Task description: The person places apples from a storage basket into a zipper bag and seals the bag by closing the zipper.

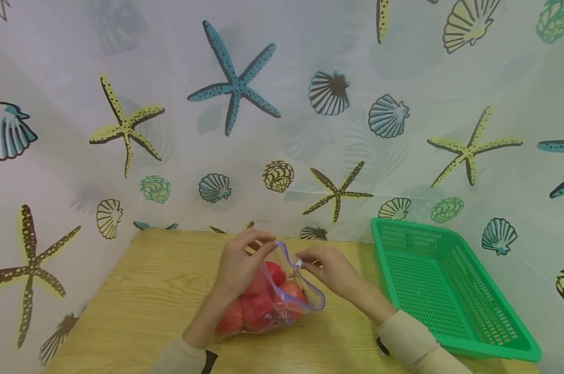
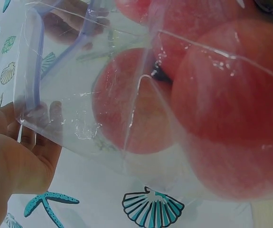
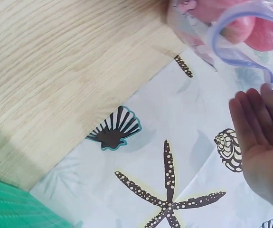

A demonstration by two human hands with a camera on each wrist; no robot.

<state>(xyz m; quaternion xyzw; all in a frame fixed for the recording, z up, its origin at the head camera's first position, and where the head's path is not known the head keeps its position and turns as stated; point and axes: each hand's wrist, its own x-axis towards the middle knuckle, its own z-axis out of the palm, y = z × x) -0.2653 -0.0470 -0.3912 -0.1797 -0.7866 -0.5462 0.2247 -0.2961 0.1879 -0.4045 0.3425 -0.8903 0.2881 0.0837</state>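
Note:
A clear zip bag (image 1: 305,303) with a purple-edged mouth stands on the table, holding several red apples (image 1: 257,307). My left hand (image 1: 237,266) pinches the rim at one end of the mouth. On the other side, my right hand (image 1: 334,270) pinches the rim by a small white slider (image 1: 299,263). Between the two hands the mouth gapes. Apples (image 2: 131,102) press against the clear plastic in the left wrist view, where the left fingers show partly through the film. In the right wrist view, my right thumb and fingers (image 3: 255,114) meet at the purple rim (image 3: 217,40).
A green plastic basket (image 1: 431,291) with slatted sides sits to the right of my right forearm. The wooden table (image 1: 156,291) backs onto a white curtain (image 1: 282,140) printed with starfish and shells.

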